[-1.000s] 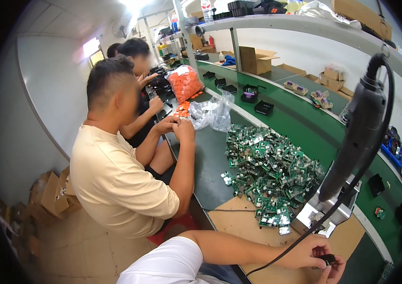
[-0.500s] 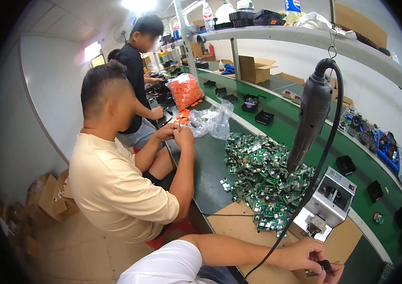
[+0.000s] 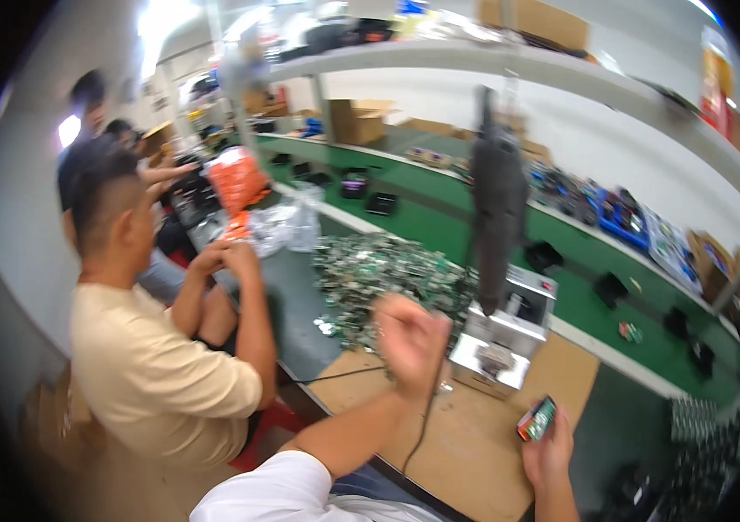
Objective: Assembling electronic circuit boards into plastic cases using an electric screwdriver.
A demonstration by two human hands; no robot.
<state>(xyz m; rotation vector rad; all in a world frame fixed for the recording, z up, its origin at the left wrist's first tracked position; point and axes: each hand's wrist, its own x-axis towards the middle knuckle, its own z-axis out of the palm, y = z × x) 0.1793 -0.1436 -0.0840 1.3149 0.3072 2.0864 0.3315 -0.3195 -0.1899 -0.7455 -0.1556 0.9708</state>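
Observation:
My left hand (image 3: 409,341) is raised at the near edge of a heap of green circuit boards (image 3: 379,271). Motion smears its fingers, and whether they hold anything does not show. In my right hand (image 3: 551,452), lower right, is a small black casing with a green circuit board (image 3: 536,419) in it and a red-orange edge. Between and beyond my hands stands a silver benchtop machine (image 3: 499,348), like a screw feeder. A dark electric screwdriver (image 3: 498,209) hangs in front of it, its cord running down past my left hand.
A cardboard sheet (image 3: 466,448) covers the near bench. Black casings (image 3: 544,256) lie on the green belt (image 3: 440,224) behind. Stacked boards (image 3: 696,422) stand at right. A co-worker in a cream shirt (image 3: 157,365) sits at left, near a bag of orange parts (image 3: 238,181).
The view has swung right. My hands, together on a small dark piece before, are now apart: the left has moved toward the board heap, the right keeps the casing with the board.

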